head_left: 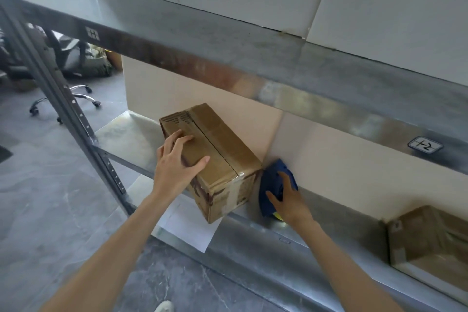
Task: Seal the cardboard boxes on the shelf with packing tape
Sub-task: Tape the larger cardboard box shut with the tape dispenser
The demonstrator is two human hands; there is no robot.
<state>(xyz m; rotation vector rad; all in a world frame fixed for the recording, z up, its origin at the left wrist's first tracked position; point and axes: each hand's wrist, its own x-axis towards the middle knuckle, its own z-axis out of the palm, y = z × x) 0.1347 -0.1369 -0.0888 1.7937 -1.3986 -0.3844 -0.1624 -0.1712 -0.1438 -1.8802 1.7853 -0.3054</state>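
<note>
In the head view, a brown box (215,157) is seen on the lower metal shelf (121,132). It is turned at an angle to the shelf edge, and its near corner hangs a little over this edge, above a white paper (192,228) that lies under it. The top flaps are closed and a seam runs along the length of the top. A short piece of clear tape is seen at the near end of the seam.

The left hand (174,162) is laid flat on the top of the box, near its left edge. The fingers are spread and almost straight, so nothing is gripped by it; the box is only pressed.

The right hand (288,200) is placed just beside the box, at its right end. A blue dispenser (272,182) is held in it, with the thumb and fingers wrapped around the body. A small yellow part is seen under the wrist. The dispenser is very near the box corner, but whether they touch cannot be told.

A second box (428,240) is standing on the same shelf, well apart to the right. A grey beam (228,63) crosses above, and a chair (68,78) is seen on the floor (50,197) at the left.
</note>
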